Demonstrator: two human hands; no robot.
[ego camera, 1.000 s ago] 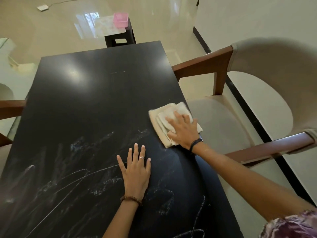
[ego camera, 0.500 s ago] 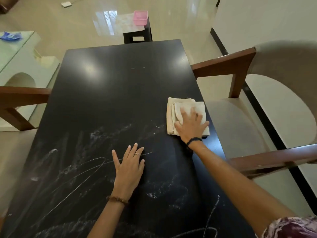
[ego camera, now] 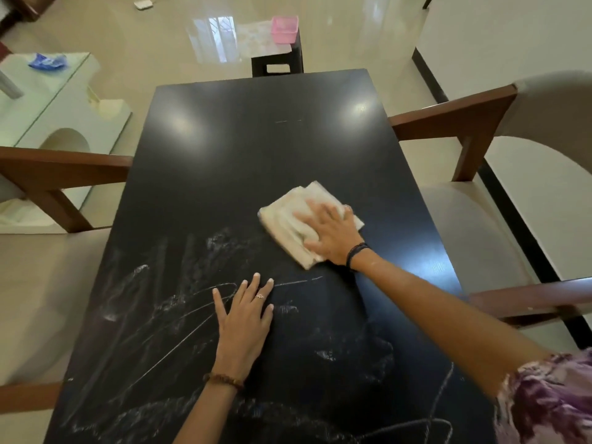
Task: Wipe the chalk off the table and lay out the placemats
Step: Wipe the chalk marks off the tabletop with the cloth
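My right hand (ego camera: 333, 233) presses flat, fingers spread, on the cloth (ego camera: 301, 222) at centre frame to scrub chalk (ego camera: 179, 302) below; my left hand (ego camera: 245, 318) spreads on the desk (ego camera: 256, 149), bracing me.

We count one black table (ego camera: 256, 161), one folded cloth (ego camera: 288, 219), two hands, left (ego camera: 245, 322) and right (ego camera: 333, 233), two wooden armchairs (ego camera: 480, 219) (ego camera: 38, 174), one pink basket (ego camera: 284, 28), one dark stool (ego camera: 277, 64).
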